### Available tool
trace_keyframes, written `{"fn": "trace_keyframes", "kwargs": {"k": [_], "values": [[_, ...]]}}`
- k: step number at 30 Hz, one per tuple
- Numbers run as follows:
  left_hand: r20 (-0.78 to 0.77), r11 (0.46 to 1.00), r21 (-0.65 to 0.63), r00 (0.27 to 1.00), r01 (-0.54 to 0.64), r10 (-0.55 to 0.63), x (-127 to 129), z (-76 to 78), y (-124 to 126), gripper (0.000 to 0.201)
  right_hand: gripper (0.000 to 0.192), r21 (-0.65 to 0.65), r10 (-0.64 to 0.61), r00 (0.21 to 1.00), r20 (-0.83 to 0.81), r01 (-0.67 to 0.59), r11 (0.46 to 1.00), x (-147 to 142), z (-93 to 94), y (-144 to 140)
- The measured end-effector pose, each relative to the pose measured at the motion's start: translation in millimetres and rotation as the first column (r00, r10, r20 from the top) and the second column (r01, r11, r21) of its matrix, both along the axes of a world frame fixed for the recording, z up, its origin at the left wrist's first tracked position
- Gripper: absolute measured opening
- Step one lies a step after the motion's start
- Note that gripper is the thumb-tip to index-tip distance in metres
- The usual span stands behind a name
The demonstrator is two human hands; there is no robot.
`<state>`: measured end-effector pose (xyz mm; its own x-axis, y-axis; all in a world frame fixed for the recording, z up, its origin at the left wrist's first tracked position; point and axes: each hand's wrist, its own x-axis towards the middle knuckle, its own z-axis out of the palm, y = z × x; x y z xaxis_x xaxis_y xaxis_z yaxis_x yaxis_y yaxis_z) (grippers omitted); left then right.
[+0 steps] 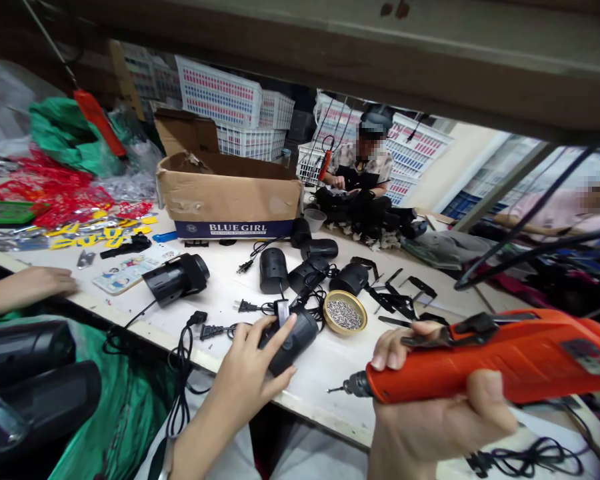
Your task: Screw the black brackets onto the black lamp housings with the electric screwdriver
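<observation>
My right hand [425, 427] is wrapped round an orange electric screwdriver [480, 363], its thin bit pointing left above the table's front edge. My left hand [253, 367] grips a black cylindrical lamp-like housing [300, 333] lying on the table, with fingers over its top and the thumb on the near side. A small light-grey piece shows by the fingers on the housing. Just beyond it is a gold-rimmed bowl [359, 328] of small metal screws [344, 315]. More black housings [273, 270] with cords and plugs stand and lie behind.
Black metal brackets [393, 300] lie right of the bowl. A cardboard box [230, 193] stands at the back. Another black housing [175, 279] lies left, near another person's hand [45, 283]. Coiled cords [183, 373] hang over the front edge. A co-worker [363, 157] sits opposite.
</observation>
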<state>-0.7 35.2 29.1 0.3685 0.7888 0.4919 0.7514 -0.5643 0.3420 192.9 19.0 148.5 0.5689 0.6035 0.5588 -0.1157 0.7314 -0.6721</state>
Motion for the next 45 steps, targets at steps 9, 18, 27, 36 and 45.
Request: {"fn": "trace_keyframes", "kwargs": {"k": [9, 18, 27, 36, 45], "values": [[0.155, 0.999, 0.006, 0.986, 0.053, -0.053, -8, -7.9, -9, 0.056, 0.04, 0.002, 0.049, 0.998, -0.048, -0.048, 0.999, -19, 1.8, 5], [0.115, 0.995, -0.078, 0.992, 0.069, -0.059, -8, -4.9, -7, 0.064, 0.037, 0.017, 0.058, 0.998, -0.03, -0.058, 0.998, -34, 2.7, 17], [0.193, 0.996, -0.034, 0.978, 0.088, -0.08, -7, -9.2, -9, 0.057, 0.035, 0.008, 0.061, 0.998, -0.019, -0.061, 0.998, -45, 3.5, 19], [0.224, 0.996, -0.031, 0.972, 0.08, -0.071, -5, -8.8, -9, 0.053, 0.04, 0.025, 0.055, 0.998, -0.006, -0.055, 0.998, -44, 1.9, 24], [0.18, 0.998, -0.048, 0.983, 0.048, -0.039, -3, -7.9, -10, 0.062, 0.039, 0.029, 0.095, 0.995, -0.025, -0.095, 0.995, -45, 0.2, 24]]}}
